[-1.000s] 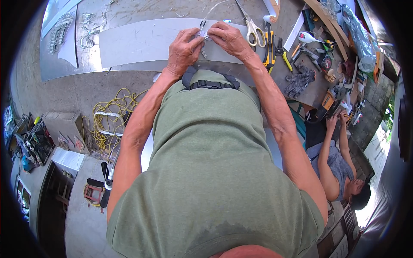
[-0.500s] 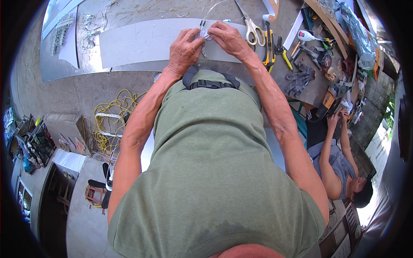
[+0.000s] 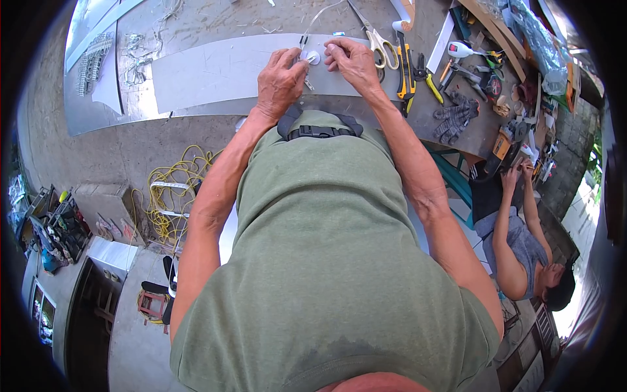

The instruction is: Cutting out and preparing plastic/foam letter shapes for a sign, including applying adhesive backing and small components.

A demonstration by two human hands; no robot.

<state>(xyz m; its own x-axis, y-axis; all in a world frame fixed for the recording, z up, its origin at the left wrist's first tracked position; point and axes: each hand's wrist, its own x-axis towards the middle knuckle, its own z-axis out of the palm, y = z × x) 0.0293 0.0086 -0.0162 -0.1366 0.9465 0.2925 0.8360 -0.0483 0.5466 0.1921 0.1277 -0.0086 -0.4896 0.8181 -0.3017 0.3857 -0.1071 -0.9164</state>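
Observation:
My left hand (image 3: 282, 80) is closed over a thin pale strip (image 3: 309, 85), whose lower end sticks out below the fingers. A clear lead (image 3: 320, 13) with two dark tips runs up from beside its fingertips. Right against those fingertips is a small white round piece (image 3: 313, 58), its kind too small to tell. My right hand (image 3: 353, 64) hovers just right of it, fingers bent and slightly apart, nothing visible in them. Both hands are over a long grey sheet (image 3: 215, 72) on the workbench. Cream-handled scissors (image 3: 382, 49) lie beyond my right hand.
A yellow-black utility knife (image 3: 405, 72), pliers (image 3: 432, 88) and a grey glove (image 3: 457, 117) lie at right. Wiry linked pieces (image 3: 96, 62) rest far left. A yellow cord (image 3: 171, 189) is coiled on the floor. Another person (image 3: 516, 242) sits at the right.
My right hand has drawn back slightly to the right from the left fingertips, uncovering the white round piece. My left hand keeps its hold. The whole view has shifted a little.

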